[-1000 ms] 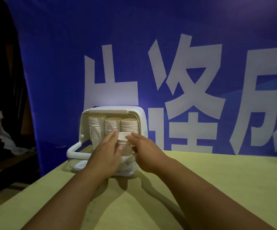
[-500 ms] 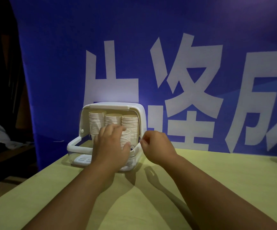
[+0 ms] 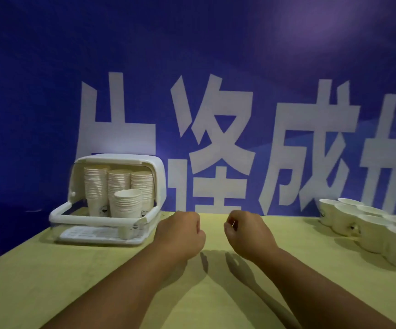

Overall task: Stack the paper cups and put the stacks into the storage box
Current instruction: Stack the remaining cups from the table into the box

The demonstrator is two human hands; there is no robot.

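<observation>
Finding: the storage box stands at the left rear of the worktop, against the blue banner, with its lid raised. Three tall stacks stand side by side along the back of the box. One short stack stands in front of them, towards the right.

The loose cups sit mouth up in a close cluster at the far right of the worktop, well apart from the box. The frame edge cuts off part of them.

Both hands hover above the worktop between box and cluster. The left hand has its fingers clenched into a loose fist and holds nothing. The right hand is likewise curled and empty, its thumb against the forefinger.

Assessment: we judge the task well advanced and the step in hand to be fetching more cups from the right.

Recommendations:
- Open the right hand early and take each cup by its wall, not its rim, since thin paper dents easily.
- Nest the cups squarely, mouth up, steadying the growing stack with the left hand.
- Keep the new stack below the raised lid.
- Set it in the free front space left of the short stack, without nudging its neighbours.
</observation>
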